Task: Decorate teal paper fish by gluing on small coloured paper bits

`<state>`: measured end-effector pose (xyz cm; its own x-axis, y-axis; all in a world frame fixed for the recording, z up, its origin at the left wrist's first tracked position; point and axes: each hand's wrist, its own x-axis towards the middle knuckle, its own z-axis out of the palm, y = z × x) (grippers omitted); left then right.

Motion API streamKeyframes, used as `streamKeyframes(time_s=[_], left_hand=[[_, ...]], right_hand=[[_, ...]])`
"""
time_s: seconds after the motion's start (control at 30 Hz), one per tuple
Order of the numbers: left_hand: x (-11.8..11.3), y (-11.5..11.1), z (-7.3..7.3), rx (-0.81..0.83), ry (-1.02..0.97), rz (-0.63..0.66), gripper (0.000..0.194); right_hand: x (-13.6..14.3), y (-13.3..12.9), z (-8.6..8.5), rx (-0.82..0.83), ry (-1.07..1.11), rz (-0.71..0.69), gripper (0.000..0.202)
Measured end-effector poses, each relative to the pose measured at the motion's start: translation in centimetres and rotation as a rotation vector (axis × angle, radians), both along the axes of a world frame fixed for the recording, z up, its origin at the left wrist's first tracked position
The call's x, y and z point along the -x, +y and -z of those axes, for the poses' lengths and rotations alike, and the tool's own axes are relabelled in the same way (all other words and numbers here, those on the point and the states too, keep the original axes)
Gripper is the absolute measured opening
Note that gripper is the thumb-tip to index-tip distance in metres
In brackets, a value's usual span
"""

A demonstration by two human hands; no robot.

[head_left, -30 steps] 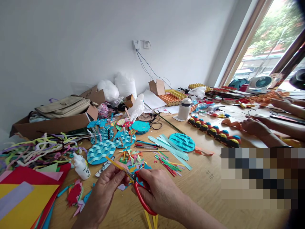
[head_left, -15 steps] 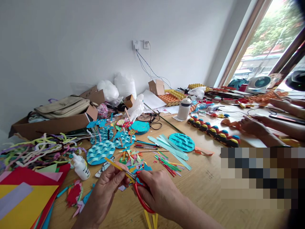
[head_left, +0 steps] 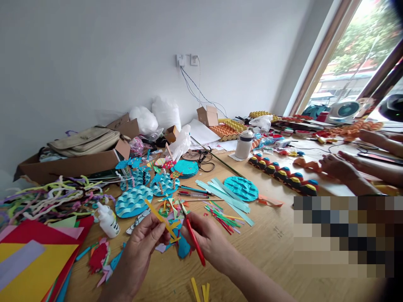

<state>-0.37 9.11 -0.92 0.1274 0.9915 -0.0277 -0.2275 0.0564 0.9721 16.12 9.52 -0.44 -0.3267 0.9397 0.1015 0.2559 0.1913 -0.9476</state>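
Observation:
Between thumb and fingers, my left hand (head_left: 145, 241) pinches a narrow yellow paper strip (head_left: 160, 216) that slants up to the left. Red-handled scissors (head_left: 195, 241) are in my right hand (head_left: 209, 241), their blades pointing up and away, apart from the strip. Small coloured paper scraps (head_left: 171, 209) lie behind my hands, with a blue paper piece (head_left: 183, 247) just between them. Below, near the table's front edge, lie several cut yellow strips (head_left: 195, 289).
A white glue bottle (head_left: 108, 220) stands to the left beside coloured paper sheets (head_left: 37, 264). Blue round pieces (head_left: 241, 188), pale blue strips (head_left: 223, 195) and a white cup (head_left: 244, 144) are farther back. Another person's hands (head_left: 338, 167) work at the right.
The scissors have come away from the yellow strip and turned more upright. My right hand has shifted slightly right; my left hand still pinches the strip.

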Motion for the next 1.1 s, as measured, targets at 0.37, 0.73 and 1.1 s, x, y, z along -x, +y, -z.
streamKeyframes(time_s=[0.37,0.73,1.1], left_hand=[[-0.5,0.2,-0.2,-0.021,0.075,0.033,0.022],[-0.7,0.0,0.3,0.006,-0.008,0.095,0.016],[-0.5,0.7,0.9,-0.012,0.093,-0.078,0.020]], right_hand=[[2.0,1.5,-2.0,0.162,0.428,0.054,0.036],[2.6,2.6,-0.8,-0.097,0.197,0.161,0.011],[2.0,2.4,1.1,0.211,0.275,0.095,0.019]])
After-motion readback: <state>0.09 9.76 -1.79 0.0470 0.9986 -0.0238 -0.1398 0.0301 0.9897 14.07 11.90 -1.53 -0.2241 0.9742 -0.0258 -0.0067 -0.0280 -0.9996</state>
